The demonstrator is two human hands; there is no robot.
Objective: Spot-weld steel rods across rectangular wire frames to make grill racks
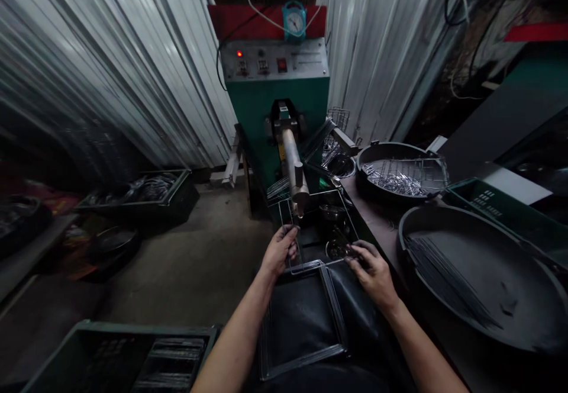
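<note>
Pinching one side of a wire frame (pixel 348 215) between thumb and curled fingers of the left hand (pixel 280 248), close to the lower tip of the green machine (pixel 252 100). Pinching the near right corner with thumb and fingertips of the right hand (pixel 371 269), farther out from the machine. (Cannot tell about any loose wire under the left fingertips; too dark.) Holding at both sides, presumably to stop so light a frame twisting beside the machine's jutting arm (pixel 293 156).

Bearing, on a dark-covered lap (pixel 302 316) right before the machine, a stack of similar frames (pixel 335 304), likely placed for a short reach. Offering, to the machine's right, a round pan (pixel 377 193) with short wires (pixel 394 180); nearer than that, a bigger pan (pixel 510 263) with long dark rods (pixel 448 280) laid roughly parallel, perhaps for easy picking. Set left of the machine and well in front, a green crate (pixel 151 329) with bundled wirework (pixel 173 351). Glowing on the machine's upper front, a red lamp (pixel 239 54); mounted higher, a teal clock (pixel 294 21), probably for reading at a glance.
</note>
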